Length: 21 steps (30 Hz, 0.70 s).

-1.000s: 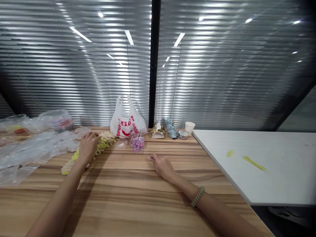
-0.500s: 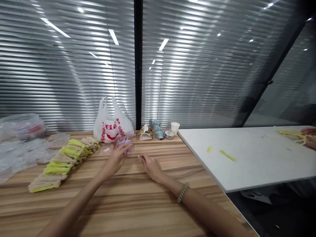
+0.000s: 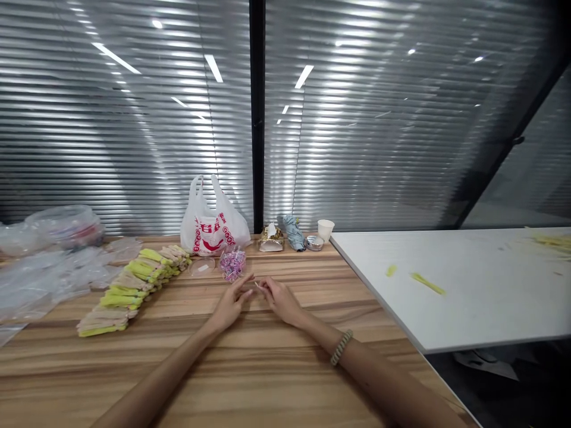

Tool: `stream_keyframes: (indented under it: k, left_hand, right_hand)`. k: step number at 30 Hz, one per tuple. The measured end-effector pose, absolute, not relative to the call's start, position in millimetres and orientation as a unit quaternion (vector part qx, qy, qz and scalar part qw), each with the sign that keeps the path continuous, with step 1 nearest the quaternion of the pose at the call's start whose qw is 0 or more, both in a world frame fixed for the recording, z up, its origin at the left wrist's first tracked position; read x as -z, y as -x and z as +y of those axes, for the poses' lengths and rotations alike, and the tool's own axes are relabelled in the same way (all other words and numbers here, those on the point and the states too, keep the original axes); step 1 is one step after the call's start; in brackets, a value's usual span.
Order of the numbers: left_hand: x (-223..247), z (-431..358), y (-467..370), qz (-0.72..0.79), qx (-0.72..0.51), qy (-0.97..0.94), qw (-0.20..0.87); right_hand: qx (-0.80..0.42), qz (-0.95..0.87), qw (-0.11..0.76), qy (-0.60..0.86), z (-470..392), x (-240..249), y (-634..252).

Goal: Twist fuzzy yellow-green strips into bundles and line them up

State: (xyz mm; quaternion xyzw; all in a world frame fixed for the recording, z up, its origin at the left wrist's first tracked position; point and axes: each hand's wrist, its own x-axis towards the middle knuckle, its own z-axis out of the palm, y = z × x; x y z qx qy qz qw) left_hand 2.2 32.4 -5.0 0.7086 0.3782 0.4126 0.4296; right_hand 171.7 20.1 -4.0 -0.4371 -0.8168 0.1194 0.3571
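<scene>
My left hand (image 3: pixel 229 306) is over the middle of the wooden table, thumb and fingers apart. I cannot make out anything held in it. Facing it closely, my right hand (image 3: pixel 280 302) pinches a small pale piece (image 3: pixel 257 285) between thumb and fingertips; its kind is too small to tell. Just beyond my left hand sits a clump of small pink and purple pieces (image 3: pixel 232 264), seemingly in a clear round tub. A clear round lid (image 3: pixel 203 267) lies beside it. To the left, bundles of yellow and beige strips (image 3: pixel 134 285) form a long overlapping row.
Clear plastic bags (image 3: pixel 49 279) cover the table's left side. Along the back stand a white carrier bag (image 3: pixel 214 229), a gold tissue pack (image 3: pixel 271 239), a crumpled blue wrapper (image 3: pixel 294 233), and a paper cup (image 3: pixel 325 229). A white table (image 3: pixel 482 297) adjoins at right, bearing yellow strips (image 3: pixel 427 283).
My left hand has drawn back from the pink and purple pieces toward my right hand. The view has turned slightly left, and another person's hands at far right are out of sight.
</scene>
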Motion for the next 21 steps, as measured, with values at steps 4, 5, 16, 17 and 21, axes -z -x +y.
stream_keyframes:
  k: [4,5,16,17,21]
  left_hand:
    - [4.4,29.5,-4.5,0.365,-0.401,-0.72,0.433]
    - [3.4,28.8,-4.4,0.37,-0.4,-0.724,0.423]
    - [-5.2,24.1,-1.9,0.396,-0.401,-0.727,0.394]
    - [-5.5,23.7,-2.1,0.393,-0.393,-0.735,0.387]
    - [-6.5,23.4,-2.2,0.395,-0.37,-0.753,0.374]
  right_hand:
    - [-0.134,-0.829,0.343,0.421,18.9,3.0,-171.9]
    - [-0.132,-0.829,0.342,0.422,18.6,2.9,-171.9]
    - [-0.122,-0.826,0.338,0.434,18.5,3.6,-172.7]
    - [-0.123,-0.826,0.341,0.432,18.5,3.3,-172.8]
    - [-0.128,-0.823,0.342,0.434,17.8,1.8,-172.7]
